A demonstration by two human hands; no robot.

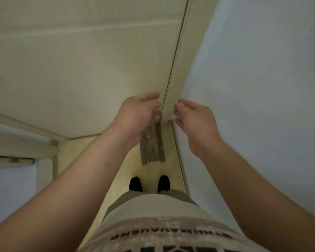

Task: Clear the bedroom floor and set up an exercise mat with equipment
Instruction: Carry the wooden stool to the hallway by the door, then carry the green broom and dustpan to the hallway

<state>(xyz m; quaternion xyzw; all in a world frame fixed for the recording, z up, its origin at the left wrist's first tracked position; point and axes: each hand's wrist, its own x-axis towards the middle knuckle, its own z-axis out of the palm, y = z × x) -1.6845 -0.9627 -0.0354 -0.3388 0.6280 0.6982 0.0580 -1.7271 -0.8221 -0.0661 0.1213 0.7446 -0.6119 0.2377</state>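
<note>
A cream door panel filled the left of the frame, and the left hand hovered at its right edge, fingers loosely curved around nothing, probably poised to pull the panel open at the dark seam. Right of centre, the right hand mirrored it, slack and empty, beside the narrow cream upright and the white wall. No exercise mat showed anywhere; whether any fingertip touched the panel, and what the mottled brown strip on the floor was, could not be told.
</note>
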